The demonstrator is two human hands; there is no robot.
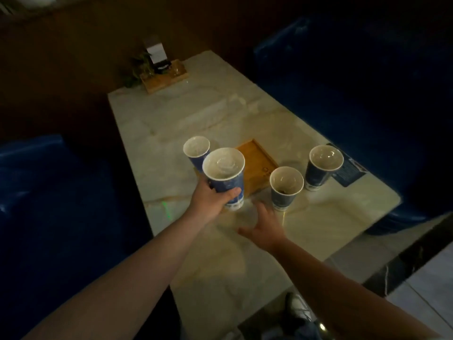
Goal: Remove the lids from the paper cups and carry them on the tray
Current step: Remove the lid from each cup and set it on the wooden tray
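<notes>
Four blue paper cups are on or above a pale marble table point(186, 114). My left hand point(213, 197) grips one cup point(226, 181) by its lower wall and holds it tilted just over the near left corner of a wooden tray point(259, 160); a clear lid covers its top. Behind it is a second cup point(196, 153). Two more stand right of the tray: a near one point(285, 190) and a far one point(323, 169). My right hand point(263, 228) hovers low over the table with fingers spread; a faint clear blur lies under it, which I cannot identify.
A dark blue card point(349, 170) lies by the far right cup. At the table's far end sits another wooden tray point(164, 78) with a plant and a card stand. Blue seats flank the table at left point(36, 168) and right point(343, 82). My shoe point(295, 307) shows below.
</notes>
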